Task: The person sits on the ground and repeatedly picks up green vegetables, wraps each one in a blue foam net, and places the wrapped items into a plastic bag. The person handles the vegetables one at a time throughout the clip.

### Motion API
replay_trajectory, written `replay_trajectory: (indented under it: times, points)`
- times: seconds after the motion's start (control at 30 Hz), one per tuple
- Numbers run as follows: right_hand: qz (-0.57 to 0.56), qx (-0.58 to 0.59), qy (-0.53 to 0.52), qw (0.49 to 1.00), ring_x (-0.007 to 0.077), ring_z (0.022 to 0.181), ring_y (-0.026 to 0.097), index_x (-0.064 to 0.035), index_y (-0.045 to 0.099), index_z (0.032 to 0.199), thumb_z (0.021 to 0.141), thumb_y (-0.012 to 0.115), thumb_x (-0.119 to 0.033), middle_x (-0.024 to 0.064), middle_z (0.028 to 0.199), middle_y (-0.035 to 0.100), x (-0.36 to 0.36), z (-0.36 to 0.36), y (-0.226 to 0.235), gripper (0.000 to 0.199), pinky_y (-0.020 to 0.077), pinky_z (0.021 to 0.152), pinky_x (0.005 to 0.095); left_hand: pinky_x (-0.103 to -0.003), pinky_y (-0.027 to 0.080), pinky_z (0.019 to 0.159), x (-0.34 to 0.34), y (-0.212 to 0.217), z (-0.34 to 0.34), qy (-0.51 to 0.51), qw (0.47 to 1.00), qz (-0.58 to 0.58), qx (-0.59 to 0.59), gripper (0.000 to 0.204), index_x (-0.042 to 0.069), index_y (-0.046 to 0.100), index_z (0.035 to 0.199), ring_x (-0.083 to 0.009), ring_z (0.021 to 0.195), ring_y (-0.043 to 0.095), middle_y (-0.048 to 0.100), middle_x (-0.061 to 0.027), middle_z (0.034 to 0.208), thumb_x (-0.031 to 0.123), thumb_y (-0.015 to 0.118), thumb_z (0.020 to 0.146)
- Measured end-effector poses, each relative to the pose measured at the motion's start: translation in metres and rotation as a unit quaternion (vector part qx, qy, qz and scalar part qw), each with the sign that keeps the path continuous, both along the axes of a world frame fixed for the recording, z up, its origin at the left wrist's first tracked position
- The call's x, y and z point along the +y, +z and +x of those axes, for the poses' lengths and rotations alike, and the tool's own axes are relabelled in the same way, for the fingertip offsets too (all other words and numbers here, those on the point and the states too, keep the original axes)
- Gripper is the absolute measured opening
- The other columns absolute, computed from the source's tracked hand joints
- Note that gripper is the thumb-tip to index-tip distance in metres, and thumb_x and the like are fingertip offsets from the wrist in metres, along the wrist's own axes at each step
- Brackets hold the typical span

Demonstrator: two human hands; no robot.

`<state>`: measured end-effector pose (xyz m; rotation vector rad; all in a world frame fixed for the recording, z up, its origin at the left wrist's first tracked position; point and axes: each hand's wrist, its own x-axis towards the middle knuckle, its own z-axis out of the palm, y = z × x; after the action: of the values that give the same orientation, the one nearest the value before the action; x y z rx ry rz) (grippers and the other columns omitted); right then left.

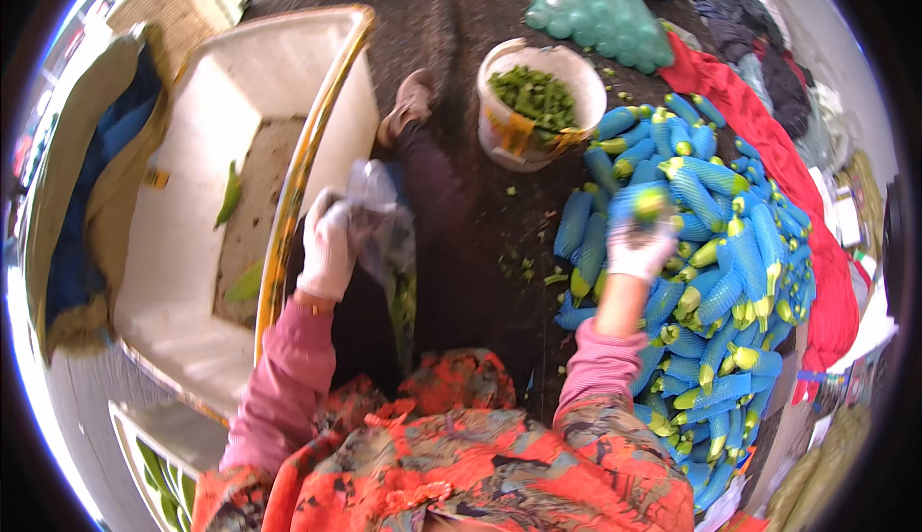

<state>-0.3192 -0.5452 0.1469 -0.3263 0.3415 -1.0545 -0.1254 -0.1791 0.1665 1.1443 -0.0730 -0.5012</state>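
Note:
My left hand [328,246], in a white glove, is closed on a clear plastic bag [371,188]. The bag hangs down over my lap, and something green shows low in it. On the other side, my gloved right hand [645,249] grips a zucchini [645,205] in a blue foam net. Motion blurs this hand and its zucchini. They are over the left part of a big pile of zucchini [713,292], most of them sleeved in blue foam net with their green ends showing.
At my left stands a large white tub [336,100] with two green pieces inside. A white bucket [495,133] of green cuttings sits ahead. Behind the pile lie a red cloth [816,244] and a bag of pale green round things [600,18]. Scraps dot the dark floor.

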Motion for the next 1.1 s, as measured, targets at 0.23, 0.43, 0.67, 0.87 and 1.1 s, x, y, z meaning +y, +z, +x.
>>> replay_trajectory:
  times: [0.23, 0.43, 0.67, 0.87, 1.1]
  points:
    - [-0.436, 0.180, 0.160, 0.867, 0.0143, 0.083, 0.064, -0.0021, 0.055, 0.122, 0.087, 0.069, -0.012, 0.0083, 0.098, 0.064, 0.133, 0.034, 0.135, 0.039, 0.0534, 0.076, 0.0264, -0.042, 0.057, 0.052, 0.022, 0.024, 0.022, 0.092, 0.990, -0.059, 0.089, 0.016, 0.009, 0.059, 0.103, -0.0219, 0.066, 0.060, 0.058, -0.0056, 0.082, 0.020, 0.063, 0.091]
    - [-0.553, 0.634, 0.339, 0.422, 0.0414, 0.126, 0.048, -0.0091, 0.020, 0.150, 0.059, 0.087, -0.041, 0.0316, 0.139, 0.043, 0.227, 0.106, 0.025, 0.117, 0.0414, 0.104, 0.0413, -0.030, 0.054, 0.053, 0.056, 0.075, -0.018, 0.007, 0.999, -0.010, 0.035, 0.017, 0.013, 0.061, 0.095, -0.0161, 0.063, 0.062, 0.062, 0.0007, 0.081, 0.018, 0.073, 0.085]
    - [-0.505, 0.722, 0.332, 0.338, 0.0379, 0.114, 0.058, -0.0154, 0.039, 0.140, 0.070, 0.078, -0.046, 0.0266, 0.134, 0.050, 0.256, 0.065, -0.092, 0.086, 0.0474, 0.095, 0.0433, -0.035, 0.059, 0.060, 0.078, 0.058, -0.025, 0.002, 0.980, -0.160, 0.117, 0.013, 0.007, 0.056, 0.086, -0.0140, 0.056, 0.056, 0.055, -0.0011, 0.074, -0.003, 0.063, 0.082]
    - [-0.213, 0.648, 0.420, 0.599, 0.0270, 0.085, 0.065, -0.0077, 0.051, 0.130, 0.078, 0.074, -0.031, 0.0156, 0.101, 0.064, 0.264, 0.080, -0.113, 0.062, 0.0522, 0.074, 0.0432, -0.051, 0.057, 0.081, 0.068, 0.058, -0.043, -0.090, 0.939, -0.314, 0.107, 0.014, 0.010, 0.053, 0.088, -0.0196, 0.071, 0.054, 0.050, -0.0025, 0.078, 0.000, 0.060, 0.080]
    - [0.236, 0.375, 0.363, 0.819, 0.0144, 0.048, 0.051, -0.0125, 0.058, 0.083, 0.080, 0.071, -0.008, 0.0031, 0.067, 0.057, 0.233, 0.113, -0.078, 0.015, 0.0433, 0.041, 0.0307, -0.038, 0.047, 0.078, 0.105, 0.087, -0.002, -0.109, 0.945, -0.300, -0.067, 0.016, 0.008, 0.048, 0.080, -0.0204, 0.074, 0.050, 0.047, -0.0053, 0.077, 0.014, 0.062, 0.086]
